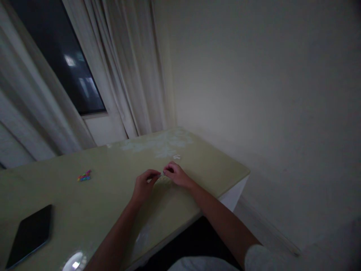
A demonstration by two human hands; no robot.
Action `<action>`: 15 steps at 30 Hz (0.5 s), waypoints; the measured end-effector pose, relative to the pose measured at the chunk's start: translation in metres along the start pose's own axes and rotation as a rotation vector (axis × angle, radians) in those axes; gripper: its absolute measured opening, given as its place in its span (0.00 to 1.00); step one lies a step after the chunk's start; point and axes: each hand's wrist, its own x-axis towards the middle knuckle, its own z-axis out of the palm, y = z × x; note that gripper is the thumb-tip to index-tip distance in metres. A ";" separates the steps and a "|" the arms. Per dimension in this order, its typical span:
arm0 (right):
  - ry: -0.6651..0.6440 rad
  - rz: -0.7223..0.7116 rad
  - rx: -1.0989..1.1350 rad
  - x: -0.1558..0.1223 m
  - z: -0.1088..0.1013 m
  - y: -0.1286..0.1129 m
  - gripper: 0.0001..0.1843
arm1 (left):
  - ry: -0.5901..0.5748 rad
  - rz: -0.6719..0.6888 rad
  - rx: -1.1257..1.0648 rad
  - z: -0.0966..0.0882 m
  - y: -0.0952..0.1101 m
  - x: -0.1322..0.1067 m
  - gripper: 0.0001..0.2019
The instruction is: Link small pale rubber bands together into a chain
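Note:
Both of my hands rest on a pale green table (107, 203), fingertips meeting near its middle. My left hand (144, 185) is pinched, thumb and fingers closed on something tiny that I cannot make out. My right hand (176, 174) is also curled and pinched, its fingertips touching the same small pale thing between the hands. A small white scrap (176, 156) lies just beyond my right hand.
A little heap of coloured pieces (84, 175) lies to the left. A dark phone (29, 235) lies flat at the near left. Curtains (124, 71) and a dark window (60, 56) stand behind; a bare wall (267, 94) is on the right.

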 end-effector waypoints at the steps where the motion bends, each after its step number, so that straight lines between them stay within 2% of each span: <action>1: -0.004 0.003 0.007 0.000 0.000 0.000 0.07 | 0.002 -0.001 -0.013 0.000 0.001 0.000 0.08; 10: -0.093 0.014 0.044 0.000 0.002 -0.001 0.09 | 0.018 0.048 -0.084 0.002 0.006 -0.004 0.09; 15: -0.095 0.015 -0.025 0.001 0.001 -0.004 0.08 | 0.044 0.062 -0.072 -0.002 0.008 -0.002 0.07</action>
